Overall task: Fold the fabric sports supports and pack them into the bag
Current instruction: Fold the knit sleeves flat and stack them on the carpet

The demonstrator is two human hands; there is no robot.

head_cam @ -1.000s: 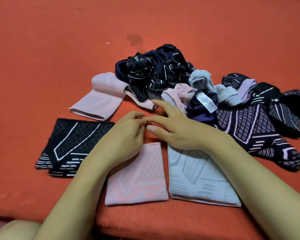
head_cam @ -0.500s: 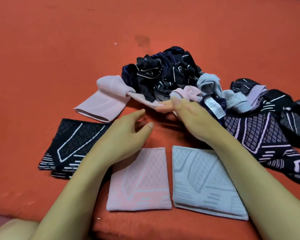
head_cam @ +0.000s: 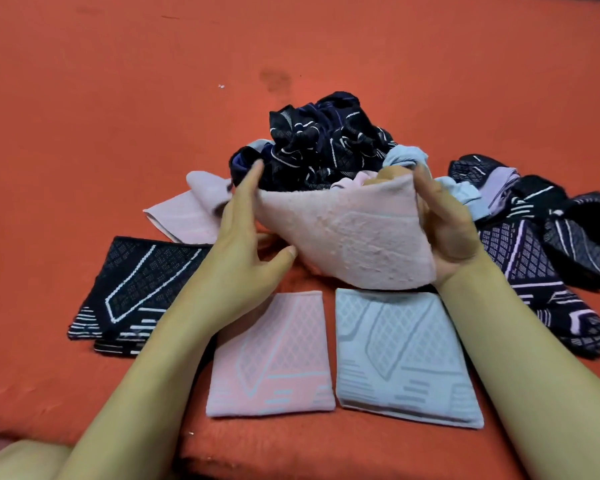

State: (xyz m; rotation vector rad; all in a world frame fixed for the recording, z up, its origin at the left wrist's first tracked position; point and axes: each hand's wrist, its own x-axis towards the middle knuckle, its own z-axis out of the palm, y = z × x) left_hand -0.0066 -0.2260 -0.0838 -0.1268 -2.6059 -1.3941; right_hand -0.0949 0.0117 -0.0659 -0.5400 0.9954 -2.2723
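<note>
Both hands hold one pink support [head_cam: 354,237] up off the orange surface [head_cam: 118,133], stretched between them. The left hand [head_cam: 246,247] grips its left edge: the fingers [head_cam: 246,188] reach up along the far side of the cloth while the thumb [head_cam: 281,254] curls in under the lower edge. The right hand [head_cam: 447,233] grips the right edge, its thumb lying over the top corner and the palm cupped against the cloth's side; the other fingers of this hand are hidden behind the fabric, so how they lie cannot be told.

Just below the held piece, nearer than both thumbs, lie two folded supports flat side by side: a folded pink support [head_cam: 271,358] and a folded pale blue support [head_cam: 402,355]. Left of the left hand lies a folded black support [head_cam: 136,289], partly covered by the forearm. Beyond the fingertips sits a heap of unfolded supports [head_cam: 326,147], dark, pale blue and pink, its pieces too tangled to count. Another pink one [head_cam: 184,216] lies loose behind the left hand. The dark pieces at the right edge are cut off.
</note>
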